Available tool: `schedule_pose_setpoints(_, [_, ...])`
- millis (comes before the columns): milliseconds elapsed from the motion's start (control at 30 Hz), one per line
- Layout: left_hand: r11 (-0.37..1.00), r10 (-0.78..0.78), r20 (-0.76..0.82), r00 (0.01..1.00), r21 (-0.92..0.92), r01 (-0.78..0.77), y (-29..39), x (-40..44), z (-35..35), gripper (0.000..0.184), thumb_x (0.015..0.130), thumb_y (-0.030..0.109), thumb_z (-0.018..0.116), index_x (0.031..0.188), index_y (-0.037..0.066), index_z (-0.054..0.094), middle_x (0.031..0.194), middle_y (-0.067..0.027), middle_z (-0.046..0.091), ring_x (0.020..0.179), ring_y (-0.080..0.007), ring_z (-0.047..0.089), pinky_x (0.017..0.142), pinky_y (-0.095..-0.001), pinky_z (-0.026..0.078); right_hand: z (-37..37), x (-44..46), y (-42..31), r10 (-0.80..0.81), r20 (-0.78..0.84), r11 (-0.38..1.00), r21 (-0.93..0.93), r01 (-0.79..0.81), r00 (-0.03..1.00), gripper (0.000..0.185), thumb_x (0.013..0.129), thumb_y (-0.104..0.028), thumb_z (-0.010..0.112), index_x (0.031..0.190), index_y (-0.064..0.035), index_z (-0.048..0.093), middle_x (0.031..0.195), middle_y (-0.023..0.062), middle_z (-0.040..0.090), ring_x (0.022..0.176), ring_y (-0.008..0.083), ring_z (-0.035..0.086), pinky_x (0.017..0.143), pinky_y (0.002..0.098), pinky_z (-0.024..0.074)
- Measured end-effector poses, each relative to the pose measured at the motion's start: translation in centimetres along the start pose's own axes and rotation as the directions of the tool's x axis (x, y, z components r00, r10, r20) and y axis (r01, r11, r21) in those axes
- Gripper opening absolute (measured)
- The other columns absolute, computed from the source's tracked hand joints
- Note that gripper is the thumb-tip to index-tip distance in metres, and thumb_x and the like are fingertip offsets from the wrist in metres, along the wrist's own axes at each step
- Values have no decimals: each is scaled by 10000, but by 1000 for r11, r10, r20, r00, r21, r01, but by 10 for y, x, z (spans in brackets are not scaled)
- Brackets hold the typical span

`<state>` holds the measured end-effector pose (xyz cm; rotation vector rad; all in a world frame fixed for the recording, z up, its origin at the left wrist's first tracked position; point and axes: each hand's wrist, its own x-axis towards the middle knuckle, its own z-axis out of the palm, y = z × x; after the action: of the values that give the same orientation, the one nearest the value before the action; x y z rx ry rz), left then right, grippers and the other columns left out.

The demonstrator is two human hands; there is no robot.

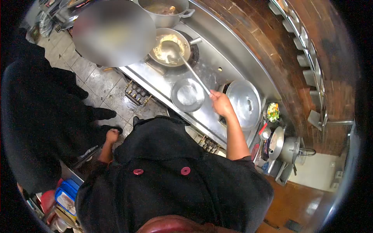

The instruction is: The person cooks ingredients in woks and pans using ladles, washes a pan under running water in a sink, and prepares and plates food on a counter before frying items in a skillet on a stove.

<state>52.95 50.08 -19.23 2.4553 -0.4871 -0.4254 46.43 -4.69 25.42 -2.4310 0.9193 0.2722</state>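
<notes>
Bare metal ladle (194, 72), long and straight: its bowl sits down in the pan (169, 64) among the pale yellow food (171, 37), its shaft slants out over the stove (210, 70). We log the right grip (220, 104) as closed round the shaft's far end, fingers wrapped, well apart from the pan. Left grip (112, 135) hangs low by the body, near a co-worker's black sleeve (103, 113); fingers look curled, and we can't tell whether they pinch anything.

Just beside the pan we mark a shallow metal dish (188, 95), then a big lid (243, 95) near the right forearm.

Handling, our guess: stiff, not fragile, fairly light but bowl-heavy once filled; smooth shaft, slippery if greasy. Best hold is that far end, away from the heat.

Labels: no brand or writing we can read; the jacket's red buttons (185, 171) are too small to check.
</notes>
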Motion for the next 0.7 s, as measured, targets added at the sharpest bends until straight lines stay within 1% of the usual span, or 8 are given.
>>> schedule_pose_setpoints(100, [964,-265,290,920,71,255,92,34,-82,285,762,307,551,785,29,614,809,-175,623,766,-339,595,662,-415,468,23,5,2,182,302,940,227,-256,936,349,880,-265,478,1169,-82,543,931,172,632,871,315,607,773,380,459])
schedule_pose_setpoints(167, [957,-288,380,879,151,248,118,58,-98,283,762,297,559,830,30,622,855,-185,622,813,-331,602,678,-400,469,71,33,33,-119,-94,987,101,128,988,333,866,-228,515,1128,-29,566,759,137,618,595,175,584,609,305,472])
schedule_pose_setpoints(200, [977,-211,354,911,88,192,136,66,-103,280,763,293,560,852,35,623,874,-192,618,830,-330,602,686,-395,468,90,39,37,-238,-289,960,76,270,927,337,866,-224,507,1128,-17,559,929,197,630,817,248,627,750,322,469])
schedule_pose_setpoints(367, [975,219,373,902,-127,-184,244,126,-87,278,770,274,553,900,36,611,832,-182,615,818,-349,590,710,-405,465,106,31,3,-50,-382,998,16,61,923,340,871,-218,497,1140,-18,548,939,175,637,827,248,627,739,324,483])
schedule_pose_setpoints(467, [918,391,249,886,-169,-358,312,158,-58,284,766,267,556,915,32,608,858,-187,606,829,-351,582,714,-414,462,70,12,-15,277,214,718,602,-350,937,353,881,-223,481,1181,-42,527,678,45,574,516,100,522,447,264,440])
schedule_pose_setpoints(567, [939,343,280,897,-115,-323,384,174,-58,337,766,278,566,970,11,591,906,-196,607,858,-353,582,741,-419,466,91,57,34,9,-194,951,306,52,981,355,882,-231,479,1179,-42,529,701,59,592,541,117,546,472,275,455])
schedule_pose_setpoints(600, [958,287,249,925,-85,-275,386,185,-29,397,767,287,571,1030,-9,556,919,-206,611,868,-359,587,759,-413,472,100,81,49,-473,-513,879,-228,418,716,366,883,-243,482,1194,-53,522,706,55,591,549,116,544,477,275,451])
schedule_pose_setpoints(700, [992,110,337,935,23,-125,427,190,-31,361,762,246,551,975,-47,545,925,-235,603,877,-367,587,777,-413,470,92,114,38,-432,-414,902,-181,392,802,371,883,-254,484,1203,-69,521,662,41,565,496,104,504,437,273,425])
